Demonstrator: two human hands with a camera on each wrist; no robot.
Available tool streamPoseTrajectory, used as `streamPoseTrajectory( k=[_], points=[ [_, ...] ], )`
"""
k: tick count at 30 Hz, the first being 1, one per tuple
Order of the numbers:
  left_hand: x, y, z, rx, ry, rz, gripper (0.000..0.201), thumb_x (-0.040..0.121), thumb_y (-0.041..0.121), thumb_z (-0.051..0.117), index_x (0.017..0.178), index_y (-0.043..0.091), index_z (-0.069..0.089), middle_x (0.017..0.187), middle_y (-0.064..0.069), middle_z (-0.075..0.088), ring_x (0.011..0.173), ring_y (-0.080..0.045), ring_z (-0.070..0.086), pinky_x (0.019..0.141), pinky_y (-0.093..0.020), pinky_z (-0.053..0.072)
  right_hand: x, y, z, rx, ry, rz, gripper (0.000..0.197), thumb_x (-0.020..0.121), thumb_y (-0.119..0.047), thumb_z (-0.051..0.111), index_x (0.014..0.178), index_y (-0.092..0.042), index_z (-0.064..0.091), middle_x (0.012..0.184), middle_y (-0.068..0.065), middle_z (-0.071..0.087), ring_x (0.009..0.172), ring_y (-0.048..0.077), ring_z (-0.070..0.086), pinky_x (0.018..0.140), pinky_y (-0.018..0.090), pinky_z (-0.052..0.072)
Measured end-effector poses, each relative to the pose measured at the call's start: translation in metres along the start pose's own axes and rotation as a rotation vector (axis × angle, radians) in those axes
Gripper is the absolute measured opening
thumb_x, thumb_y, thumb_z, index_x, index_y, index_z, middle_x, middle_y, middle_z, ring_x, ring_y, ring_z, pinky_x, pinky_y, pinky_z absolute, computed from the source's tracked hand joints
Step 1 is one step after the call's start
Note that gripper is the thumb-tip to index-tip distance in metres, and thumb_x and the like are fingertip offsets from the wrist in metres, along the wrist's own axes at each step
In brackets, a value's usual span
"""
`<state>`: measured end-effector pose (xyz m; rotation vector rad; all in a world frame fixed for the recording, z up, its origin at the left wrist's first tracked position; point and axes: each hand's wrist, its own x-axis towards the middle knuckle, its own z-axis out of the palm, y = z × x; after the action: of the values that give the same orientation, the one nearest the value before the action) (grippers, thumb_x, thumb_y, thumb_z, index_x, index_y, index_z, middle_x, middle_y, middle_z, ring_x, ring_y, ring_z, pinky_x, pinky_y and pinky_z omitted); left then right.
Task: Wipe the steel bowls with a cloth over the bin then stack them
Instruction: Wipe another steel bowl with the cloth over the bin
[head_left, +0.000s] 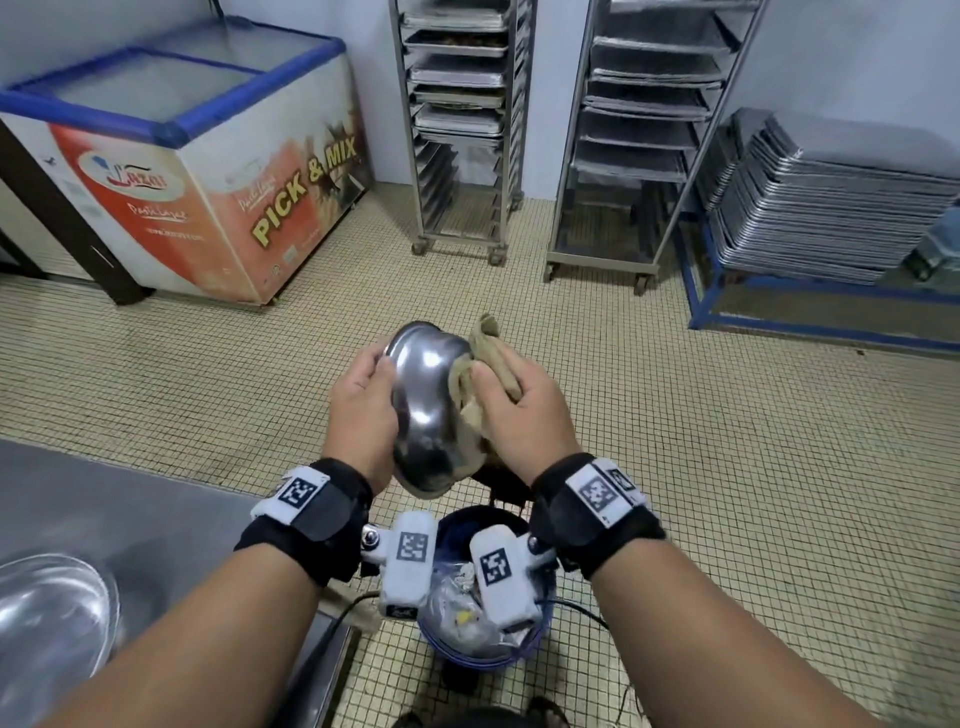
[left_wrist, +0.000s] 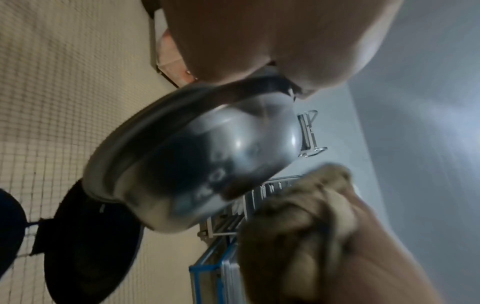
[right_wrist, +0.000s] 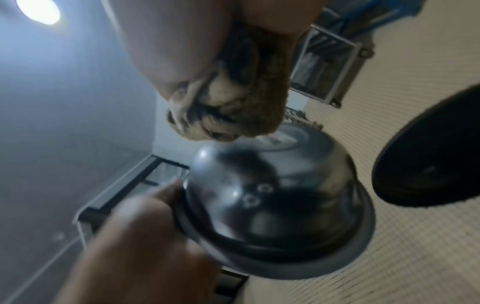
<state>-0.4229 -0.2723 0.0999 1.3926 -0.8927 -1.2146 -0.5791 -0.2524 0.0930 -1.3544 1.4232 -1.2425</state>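
Observation:
A steel bowl (head_left: 428, 405) is held on its side above the blue bin (head_left: 483, 597), its outer curved wall facing me. My left hand (head_left: 363, 410) grips the bowl by its rim, fingers curled over the edge. My right hand (head_left: 511, 402) clutches a bunched tan cloth (head_left: 485, 364) and presses it against the bowl's right side. In the left wrist view the bowl (left_wrist: 207, 172) shows its base and the cloth (left_wrist: 298, 216) lies beside it. The right wrist view shows the cloth (right_wrist: 233, 111) touching the top of the bowl (right_wrist: 272, 197).
A steel counter (head_left: 114, 519) stands at my left with another shiny bowl (head_left: 47, 618) on it. Ahead are a chest freezer (head_left: 197, 156), two tray racks (head_left: 462, 124) and a pile of steel trays (head_left: 831, 208). The bin's dark lid (right_wrist: 436, 160) hangs open.

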Motion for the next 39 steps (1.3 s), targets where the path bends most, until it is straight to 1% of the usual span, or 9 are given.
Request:
streamPoseTrajectory(
  k=[5, 9, 15, 18, 22, 25, 31, 35, 39],
  points=[
    [0.004, 0.008, 0.003, -0.144, 0.087, 0.009, 0.029, 0.102, 0.024, 0.049, 0.124, 0.029, 0.068, 0.109, -0.005, 0.076, 0.1, -0.025, 0.073, 0.083, -0.043, 0.06, -0.01, 0.008, 0.011, -0.209, -0.053, -0.245, 0.046, 0.099, -0.04, 0.059, 0.142, -0.025, 0.058, 0.116, -0.01, 0.049, 0.099, -0.003, 0.053, 0.085, 0.013, 0.051],
    [0.014, 0.019, -0.004, -0.201, 0.166, 0.011, 0.033, 0.103, 0.016, 0.045, 0.121, 0.031, 0.069, 0.102, -0.013, 0.075, 0.087, -0.029, 0.055, 0.08, -0.052, 0.053, -0.023, 0.038, 0.008, -0.278, -0.172, -0.475, 0.052, 0.095, -0.043, 0.06, 0.141, -0.019, 0.06, 0.124, 0.002, 0.048, 0.106, 0.011, 0.052, 0.091, 0.026, 0.054],
    [0.016, 0.022, -0.01, -0.223, 0.148, -0.028, 0.041, 0.105, 0.013, 0.044, 0.14, 0.029, 0.059, 0.115, -0.005, 0.075, 0.093, -0.027, 0.058, 0.084, -0.046, 0.053, -0.032, 0.064, -0.002, -0.294, -0.118, -0.377, 0.058, 0.09, -0.049, 0.056, 0.14, -0.021, 0.061, 0.121, -0.006, 0.047, 0.109, -0.011, 0.045, 0.093, 0.007, 0.042],
    [0.004, 0.013, 0.002, -0.204, 0.062, -0.058, 0.039, 0.104, 0.015, 0.046, 0.138, 0.03, 0.061, 0.103, -0.007, 0.077, 0.094, -0.032, 0.065, 0.086, -0.049, 0.053, -0.019, 0.034, 0.003, -0.352, -0.113, -0.371, 0.053, 0.097, -0.05, 0.056, 0.145, -0.027, 0.055, 0.125, -0.004, 0.045, 0.104, 0.002, 0.048, 0.089, 0.019, 0.05],
    [0.002, 0.014, 0.009, -0.307, 0.074, -0.101, 0.04, 0.106, 0.012, 0.043, 0.142, 0.026, 0.056, 0.115, -0.013, 0.074, 0.101, -0.033, 0.073, 0.082, -0.042, 0.062, -0.021, 0.026, 0.013, -0.492, -0.043, -0.566, 0.039, 0.099, -0.039, 0.06, 0.137, -0.028, 0.062, 0.126, 0.002, 0.045, 0.098, 0.016, 0.054, 0.07, 0.036, 0.058],
    [0.012, 0.011, 0.0, -0.322, 0.09, -0.109, 0.042, 0.107, 0.012, 0.039, 0.145, 0.019, 0.053, 0.108, -0.005, 0.07, 0.099, -0.023, 0.066, 0.082, -0.039, 0.055, -0.041, 0.061, 0.017, -0.465, 0.007, -0.685, 0.028, 0.098, -0.032, 0.066, 0.126, -0.028, 0.068, 0.125, 0.008, 0.051, 0.093, 0.019, 0.06, 0.064, 0.035, 0.058],
    [0.016, 0.005, -0.01, -0.326, 0.052, -0.13, 0.043, 0.109, 0.008, 0.032, 0.149, 0.009, 0.045, 0.106, 0.001, 0.064, 0.09, -0.014, 0.065, 0.07, -0.027, 0.06, -0.054, 0.105, -0.002, -0.346, -0.091, -0.513, 0.037, 0.095, -0.033, 0.065, 0.132, -0.029, 0.067, 0.135, 0.0, 0.045, 0.113, 0.002, 0.052, 0.094, 0.019, 0.053],
    [0.015, 0.008, -0.025, -0.329, 0.091, -0.212, 0.046, 0.101, 0.004, 0.05, 0.145, 0.017, 0.054, 0.114, -0.01, 0.075, 0.1, -0.028, 0.073, 0.077, -0.038, 0.063, -0.045, 0.105, -0.007, -0.131, -0.092, -0.246, 0.05, 0.092, -0.012, 0.073, 0.137, -0.029, 0.06, 0.128, -0.007, 0.046, 0.111, -0.012, 0.05, 0.094, 0.009, 0.047],
    [0.002, 0.012, -0.027, -0.286, 0.122, -0.124, 0.045, 0.103, 0.001, 0.044, 0.14, 0.021, 0.058, 0.111, -0.004, 0.074, 0.095, -0.022, 0.072, 0.086, -0.043, 0.061, -0.03, 0.083, -0.02, -0.038, 0.052, -0.045, 0.037, 0.091, -0.037, 0.073, 0.121, -0.052, 0.059, 0.116, -0.011, 0.052, 0.096, 0.0, 0.062, 0.086, 0.037, 0.061]
  ],
)
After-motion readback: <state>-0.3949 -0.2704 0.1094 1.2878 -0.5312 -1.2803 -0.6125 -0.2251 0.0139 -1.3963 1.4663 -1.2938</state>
